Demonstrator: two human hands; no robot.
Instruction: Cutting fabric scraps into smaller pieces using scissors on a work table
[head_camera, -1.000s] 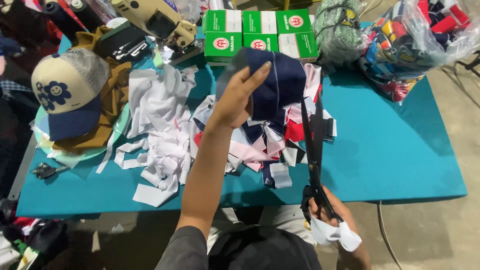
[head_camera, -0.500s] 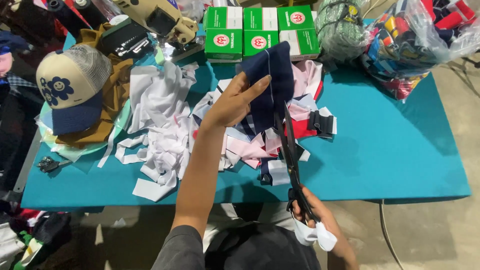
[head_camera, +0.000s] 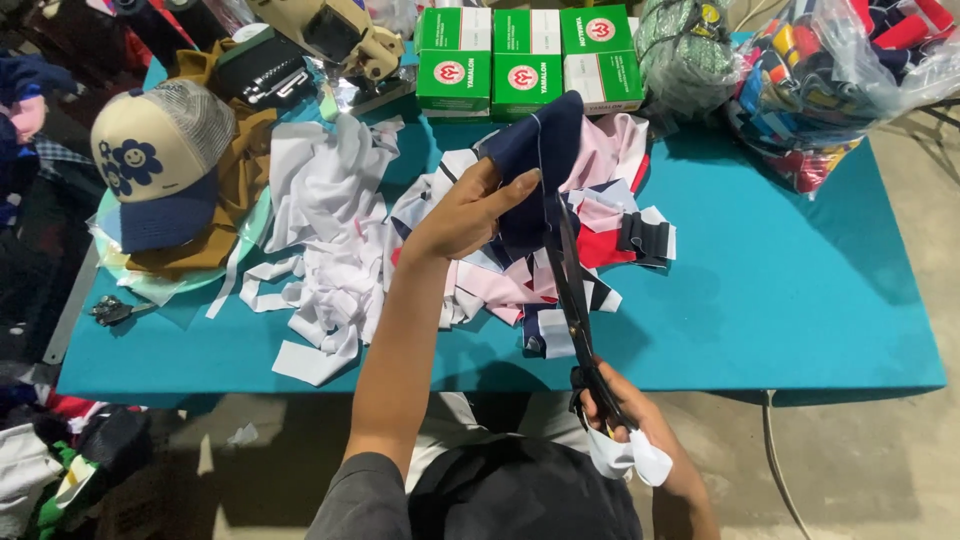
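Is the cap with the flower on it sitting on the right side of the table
No, the cap sits at the table's left end, far from the right hand holding scissors.

Left hand (head_camera: 465, 212) pinches navy fabric piece (head_camera: 530, 165) upright above teal table (head_camera: 780, 290). Right hand (head_camera: 625, 415) grips long black scissors (head_camera: 572, 290), blades at fabric's lower edge. Scrap pile (head_camera: 330, 250) left; cap (head_camera: 155, 160), green boxes (head_camera: 525, 55) behind

A table (head_camera: 780, 300) with a teal cover fills the middle. At 6 o'clock and 3 o'clock is a grey concrete floor (head_camera: 880, 460), dusty, under even, soft light.
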